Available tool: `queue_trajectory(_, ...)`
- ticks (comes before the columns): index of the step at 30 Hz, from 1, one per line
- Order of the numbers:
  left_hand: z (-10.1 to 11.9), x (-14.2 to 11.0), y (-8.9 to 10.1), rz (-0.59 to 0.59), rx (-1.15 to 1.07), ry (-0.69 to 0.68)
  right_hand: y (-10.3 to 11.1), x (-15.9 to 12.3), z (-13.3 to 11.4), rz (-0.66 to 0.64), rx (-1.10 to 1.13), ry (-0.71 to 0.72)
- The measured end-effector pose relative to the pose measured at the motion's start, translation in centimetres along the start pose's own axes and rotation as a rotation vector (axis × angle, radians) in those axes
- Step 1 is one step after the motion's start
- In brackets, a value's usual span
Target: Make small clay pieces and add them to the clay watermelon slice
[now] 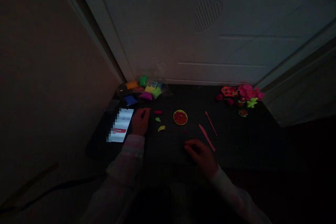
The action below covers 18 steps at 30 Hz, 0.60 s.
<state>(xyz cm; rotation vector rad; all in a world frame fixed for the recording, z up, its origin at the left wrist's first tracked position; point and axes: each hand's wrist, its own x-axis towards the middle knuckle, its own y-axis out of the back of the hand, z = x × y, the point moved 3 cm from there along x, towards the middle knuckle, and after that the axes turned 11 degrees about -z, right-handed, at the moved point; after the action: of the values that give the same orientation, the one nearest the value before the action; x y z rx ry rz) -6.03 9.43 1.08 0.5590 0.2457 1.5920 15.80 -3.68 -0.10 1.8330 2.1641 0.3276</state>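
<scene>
In dim light, my left hand (140, 121) rests on the dark table with its fingers curled in, beside a lit phone; nothing shows in it. My right hand (202, 156) is near the front edge, thumb and forefinger brought together; whether something tiny is between them is hidden. A small round clay pizza (180, 117), red with a yellow rim, lies between the hands. Near it are a tiny red bit (185, 132), a red clay piece (158, 112), a green clay piece (158, 119) and a yellow one (161, 128). A pink plastic knife (207, 137) and a thin pink tool (211, 123) lie to the right.
The white phone (122, 126) lies at the left. Coloured clay packets (144, 91) are piled at the back left. Pink flower-like clay shapes (248, 92) and other small clay pieces (243, 113) stand at the back right. A white panel with hearts (189, 42) rises behind the table.
</scene>
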Motion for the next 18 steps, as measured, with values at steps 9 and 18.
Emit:
queue_trajectory(9, 5.2, -6.1, -3.9, -0.197, -1.152, 0.432, -0.6, -0.2, -3.7, -0.046, -0.333, 0.285)
queue_trajectory(18, 7.7, -8.7, -7.7, -0.493, -1.859, 0.722, -2.5, 0.0, -6.3, -0.037, -0.761, 0.423)
